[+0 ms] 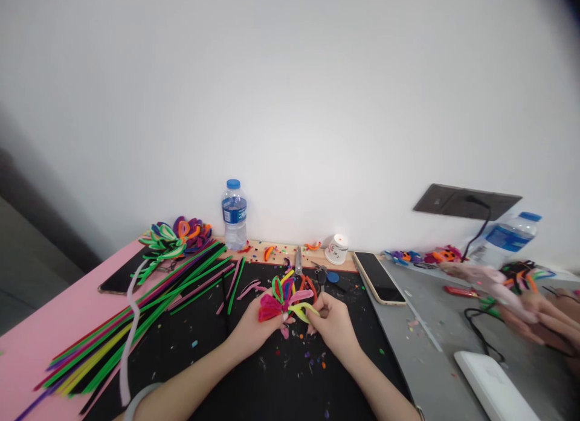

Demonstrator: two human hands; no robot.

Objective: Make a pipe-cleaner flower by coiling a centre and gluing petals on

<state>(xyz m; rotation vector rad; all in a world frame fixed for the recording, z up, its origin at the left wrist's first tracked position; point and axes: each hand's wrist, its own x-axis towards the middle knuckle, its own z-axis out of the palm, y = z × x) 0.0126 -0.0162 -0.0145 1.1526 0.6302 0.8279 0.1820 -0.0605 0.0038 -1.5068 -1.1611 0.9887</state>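
Over the black mat (272, 385) my left hand (256, 327) is closed around a pipe-cleaner flower (272, 305) with magenta, green, blue and pink looped petals. My right hand (334, 324) pinches its pale yellow loop (304, 312) on the right side. Parts of the flower's centre and underside are hidden by my fingers. Just beyond my hands lie red pipe-cleaner pieces (310, 286), scissors (298, 261) and keys with a blue tag (333, 277).
Long pipe cleaners (149, 312) spread across the left side beside finished flowers (174, 237) and a dark phone (122, 276). A water bottle (234, 221), a paper cup (336, 249) and another phone (379, 278) stand or lie near the wall. At right are a co-worker's hands (539, 312) and a white power bank (492, 385).
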